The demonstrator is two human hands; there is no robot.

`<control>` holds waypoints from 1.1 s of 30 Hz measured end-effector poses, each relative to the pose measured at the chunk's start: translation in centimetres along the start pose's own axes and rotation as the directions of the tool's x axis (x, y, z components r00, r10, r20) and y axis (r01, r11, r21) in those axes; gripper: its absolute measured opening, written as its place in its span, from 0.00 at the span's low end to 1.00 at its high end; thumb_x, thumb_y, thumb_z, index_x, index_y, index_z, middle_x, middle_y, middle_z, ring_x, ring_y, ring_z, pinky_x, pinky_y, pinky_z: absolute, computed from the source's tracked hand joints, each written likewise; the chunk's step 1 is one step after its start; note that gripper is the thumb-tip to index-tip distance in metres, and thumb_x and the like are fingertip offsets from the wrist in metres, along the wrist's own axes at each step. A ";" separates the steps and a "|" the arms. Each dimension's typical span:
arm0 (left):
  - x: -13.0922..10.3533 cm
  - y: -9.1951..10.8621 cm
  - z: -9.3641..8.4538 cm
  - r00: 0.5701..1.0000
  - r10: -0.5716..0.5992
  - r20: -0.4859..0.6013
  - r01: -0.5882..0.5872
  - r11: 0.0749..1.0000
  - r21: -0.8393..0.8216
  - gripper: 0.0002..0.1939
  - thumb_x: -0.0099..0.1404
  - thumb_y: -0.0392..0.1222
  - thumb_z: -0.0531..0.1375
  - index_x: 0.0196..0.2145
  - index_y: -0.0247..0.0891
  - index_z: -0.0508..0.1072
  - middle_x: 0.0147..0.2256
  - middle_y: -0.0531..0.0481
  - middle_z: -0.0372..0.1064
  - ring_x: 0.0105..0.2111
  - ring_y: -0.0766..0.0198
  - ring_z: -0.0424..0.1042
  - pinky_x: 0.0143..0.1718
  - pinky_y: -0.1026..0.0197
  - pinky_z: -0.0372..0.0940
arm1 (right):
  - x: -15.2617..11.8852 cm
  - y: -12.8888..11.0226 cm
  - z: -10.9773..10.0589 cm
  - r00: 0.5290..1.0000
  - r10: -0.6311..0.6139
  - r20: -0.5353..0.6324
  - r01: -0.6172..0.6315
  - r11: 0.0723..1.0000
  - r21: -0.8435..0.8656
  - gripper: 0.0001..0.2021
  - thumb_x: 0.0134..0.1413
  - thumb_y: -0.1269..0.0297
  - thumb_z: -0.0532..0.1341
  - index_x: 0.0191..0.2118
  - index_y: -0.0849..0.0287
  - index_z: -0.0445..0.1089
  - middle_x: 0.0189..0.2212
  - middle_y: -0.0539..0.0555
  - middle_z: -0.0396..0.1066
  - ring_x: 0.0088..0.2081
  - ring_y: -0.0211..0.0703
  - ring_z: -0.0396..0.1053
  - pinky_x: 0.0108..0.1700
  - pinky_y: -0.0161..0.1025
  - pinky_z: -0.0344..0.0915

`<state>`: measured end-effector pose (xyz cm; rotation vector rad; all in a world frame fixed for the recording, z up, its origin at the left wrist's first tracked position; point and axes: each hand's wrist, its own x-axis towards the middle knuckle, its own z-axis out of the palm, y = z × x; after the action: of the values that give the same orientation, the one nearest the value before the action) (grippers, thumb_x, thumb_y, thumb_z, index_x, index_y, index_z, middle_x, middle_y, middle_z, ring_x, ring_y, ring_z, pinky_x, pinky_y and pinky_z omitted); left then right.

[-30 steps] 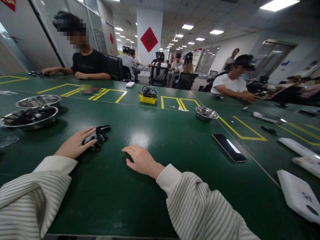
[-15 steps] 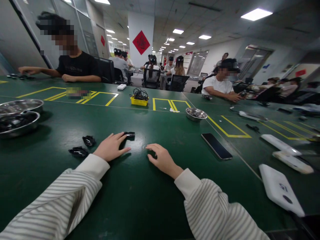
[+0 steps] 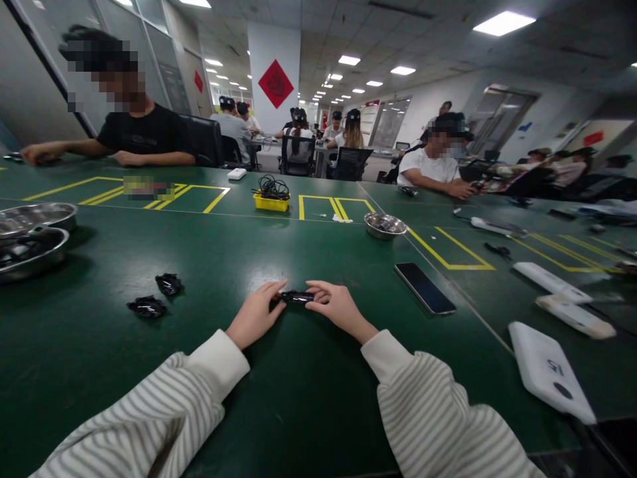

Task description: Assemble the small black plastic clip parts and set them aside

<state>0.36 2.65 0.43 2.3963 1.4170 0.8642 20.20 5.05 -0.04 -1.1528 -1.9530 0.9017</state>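
A small glossy black bundle (image 3: 297, 297), long and narrow, lies level between my hands just over the green tabletop (image 3: 298, 398); its exact kind is too small to make out. My left hand (image 3: 259, 311) pinches its left end with thumb and fingers. At the other end, the thumb and fingers of my right hand (image 3: 336, 307) close on it. Off to the left rest two more crumpled, shiny black bundles, a nearer one (image 3: 147, 307) and a farther one (image 3: 169, 284), both apart from my hands.
Metal bowls (image 3: 34, 260) with black items stand at the far left. Beyond my hands are a yellow tray (image 3: 271, 202) of black cable and a small metal bowl (image 3: 385, 226). A phone (image 3: 425, 288) and white power banks (image 3: 550, 372) lie rightward. People sit across the table.
My left hand has moved right, bringing the black bundle nearer the middle. My right hand, empty before, has closed on the bundle's right end. The view has shifted slightly.
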 end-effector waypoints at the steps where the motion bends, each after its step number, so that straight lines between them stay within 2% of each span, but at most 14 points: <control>1: 0.2 -0.4 -0.1 0.999 -0.052 0.002 0.052 0.996 -0.066 0.20 0.59 0.39 0.53 0.50 0.34 0.61 0.37 0.45 0.68 0.31 0.63 0.69 0.36 0.57 0.66 | 0.0 -0.1 0.1 1.000 0.008 -0.007 -0.007 0.999 0.035 0.25 0.39 0.66 0.63 0.47 0.63 0.63 0.35 0.56 0.70 0.28 0.33 0.67 0.34 0.34 0.66; 4: 0.7 -1.1 -0.2 0.987 -0.146 0.064 0.158 0.945 -0.287 0.21 0.58 0.43 0.54 0.48 0.33 0.63 0.32 0.47 0.70 0.28 0.63 0.69 0.33 0.58 0.66 | -0.1 -0.4 0.5 0.999 0.027 -0.031 -0.024 0.997 0.077 0.25 0.39 0.67 0.63 0.48 0.61 0.62 0.37 0.57 0.70 0.29 0.34 0.68 0.33 0.33 0.66; 8: 1.2 -1.0 0.2 0.971 -0.226 0.081 0.237 0.850 -0.470 0.21 0.57 0.45 0.55 0.47 0.33 0.65 0.32 0.47 0.69 0.32 0.63 0.69 0.37 0.59 0.64 | -0.3 -0.6 1.2 0.997 0.010 -0.076 -0.012 0.999 -0.033 0.24 0.37 0.66 0.64 0.45 0.58 0.63 0.35 0.53 0.71 0.23 0.31 0.64 0.29 0.32 0.63; 11: 1.6 -0.5 0.5 0.977 -0.205 0.058 0.207 0.847 -0.489 0.19 0.58 0.44 0.54 0.46 0.35 0.65 0.33 0.48 0.67 0.31 0.64 0.67 0.36 0.60 0.63 | -0.2 -0.6 1.5 0.996 -0.002 -0.091 -0.007 0.996 -0.094 0.23 0.35 0.67 0.65 0.44 0.58 0.64 0.33 0.51 0.71 0.21 0.30 0.61 0.28 0.32 0.61; 16: 2.1 0.3 0.9 0.996 -0.092 0.013 0.088 0.885 -0.457 0.17 0.58 0.43 0.54 0.46 0.38 0.66 0.39 0.47 0.62 0.32 0.66 0.65 0.33 0.62 0.63 | -0.1 -0.6 1.7 0.995 0.009 -0.103 -0.022 0.992 -0.121 0.24 0.34 0.69 0.65 0.43 0.60 0.64 0.33 0.51 0.69 0.21 0.30 0.61 0.28 0.31 0.60; 20: 2.4 0.8 1.2 0.998 -0.051 0.022 0.055 0.889 -0.455 0.16 0.59 0.42 0.54 0.45 0.39 0.66 0.41 0.47 0.63 0.36 0.64 0.65 0.36 0.62 0.63 | -0.1 -0.4 1.6 0.996 -0.004 -0.087 -0.008 0.991 -0.135 0.24 0.35 0.68 0.64 0.44 0.60 0.63 0.34 0.51 0.69 0.21 0.29 0.60 0.28 0.31 0.60; 24: 2.2 0.7 1.0 0.994 -0.109 0.000 0.097 0.882 -0.461 0.16 0.57 0.42 0.56 0.44 0.37 0.65 0.40 0.47 0.65 0.38 0.63 0.66 0.39 0.60 0.63 | -0.1 -0.3 0.5 0.999 -0.023 -0.035 0.017 0.988 -0.155 0.26 0.35 0.63 0.65 0.45 0.60 0.63 0.39 0.54 0.66 0.21 0.27 0.59 0.28 0.31 0.60; 28: 1.2 0.1 0.2 0.986 -0.160 -0.040 0.118 0.855 -0.504 0.15 0.56 0.43 0.57 0.41 0.35 0.65 0.38 0.47 0.66 0.36 0.63 0.67 0.39 0.60 0.63 | -0.1 -0.2 -0.6 0.996 -0.005 -0.086 -0.018 0.964 -0.266 0.14 0.42 0.62 0.62 0.37 0.61 0.70 0.33 0.52 0.68 0.21 0.29 0.58 0.28 0.31 0.58; 30: 0.5 0.0 -0.3 0.992 -0.122 0.017 0.111 0.829 -0.548 0.13 0.56 0.42 0.57 0.38 0.35 0.64 0.38 0.47 0.66 0.36 0.64 0.67 0.39 0.60 0.63 | -0.1 0.0 -0.6 0.993 -0.014 -0.114 -0.024 0.944 -0.329 0.09 0.43 0.63 0.61 0.33 0.60 0.72 0.28 0.51 0.69 0.22 0.30 0.59 0.29 0.31 0.57; 33: -0.6 0.3 -0.8 0.981 -0.028 0.190 0.130 0.823 -0.553 0.12 0.55 0.41 0.57 0.37 0.35 0.64 0.37 0.48 0.66 0.34 0.65 0.67 0.37 0.61 0.63 | 0.0 0.2 -0.3 0.992 -0.040 -0.121 -0.012 0.917 -0.399 0.06 0.45 0.64 0.60 0.27 0.59 0.73 0.25 0.51 0.69 0.25 0.32 0.62 0.30 0.31 0.56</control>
<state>-0.11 1.89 1.00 1.8928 1.0021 0.8754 20.47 5.21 -0.04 -1.3842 -2.0920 0.4128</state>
